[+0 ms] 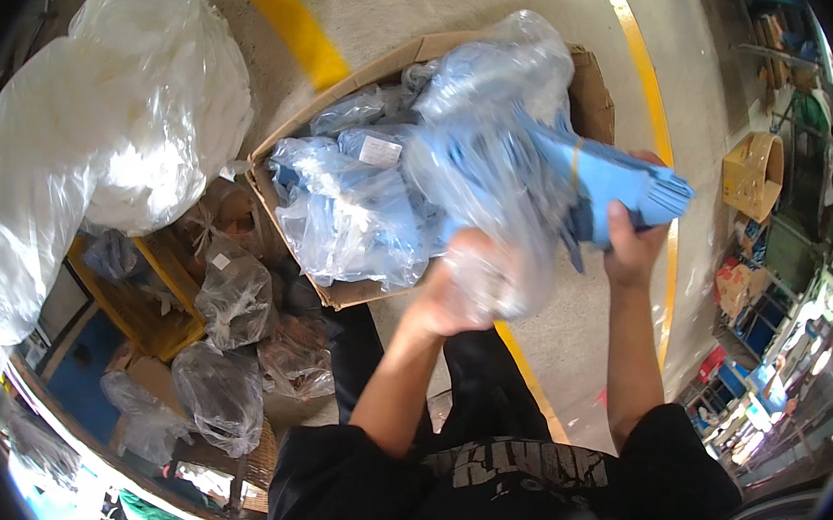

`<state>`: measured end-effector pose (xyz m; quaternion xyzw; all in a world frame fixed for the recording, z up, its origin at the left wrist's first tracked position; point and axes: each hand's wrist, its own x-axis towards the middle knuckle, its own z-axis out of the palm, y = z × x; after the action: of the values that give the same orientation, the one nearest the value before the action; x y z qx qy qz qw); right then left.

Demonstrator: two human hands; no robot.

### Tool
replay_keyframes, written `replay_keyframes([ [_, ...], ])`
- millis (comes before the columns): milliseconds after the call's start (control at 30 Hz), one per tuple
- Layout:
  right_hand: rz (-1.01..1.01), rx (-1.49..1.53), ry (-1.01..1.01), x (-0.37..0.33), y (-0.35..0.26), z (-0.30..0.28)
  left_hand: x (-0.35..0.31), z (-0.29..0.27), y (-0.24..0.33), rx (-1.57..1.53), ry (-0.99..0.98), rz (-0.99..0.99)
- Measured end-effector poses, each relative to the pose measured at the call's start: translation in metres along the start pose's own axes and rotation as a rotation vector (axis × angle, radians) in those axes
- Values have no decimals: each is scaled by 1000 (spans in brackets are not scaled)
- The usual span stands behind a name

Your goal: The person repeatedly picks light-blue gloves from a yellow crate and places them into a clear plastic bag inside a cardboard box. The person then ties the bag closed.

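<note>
My right hand (635, 236) grips a stack of light-blue flat pieces (613, 178), with its thumb on top and a thin yellowish band around the stack. What the pieces are made of I cannot tell. Closed around the gathered end of a clear plastic bag (488, 170) is my left hand (473, 280), slightly blurred. The bag lies against the stack's left end; whether that end is inside it I cannot make out. Beneath both stands an open cardboard box (333, 94), filled with clear bags of blue pieces (358, 211), one bearing a white label (379, 151).
A big translucent plastic sack (125, 97) bulges at the upper left. Below it are a yellow crate (158, 302) and several clear bags (218, 396). Yellow lines (645, 62) mark the concrete floor. Cluttered shelves and a cardboard carton (754, 176) stand on the right.
</note>
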<state>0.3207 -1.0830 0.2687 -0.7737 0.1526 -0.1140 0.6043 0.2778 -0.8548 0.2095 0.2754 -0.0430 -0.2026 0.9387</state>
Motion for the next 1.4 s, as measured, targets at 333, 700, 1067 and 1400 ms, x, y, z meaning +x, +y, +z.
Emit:
replay_keyframes([
  [333, 152, -43, 124, -2, 45, -66, 139, -94, -6, 2069, 124, -378],
  [700, 63, 91, 32, 12, 11, -17, 184, -108, -26, 2054, 125, -659],
  [1067, -524, -1095, -629, 36, 84, 224, -28, -59, -12, 1454, 119, -65],
  [1400, -447, -795, -528, 31, 59, 240, -251, -301, 299, 1808, 1370, -334],
])
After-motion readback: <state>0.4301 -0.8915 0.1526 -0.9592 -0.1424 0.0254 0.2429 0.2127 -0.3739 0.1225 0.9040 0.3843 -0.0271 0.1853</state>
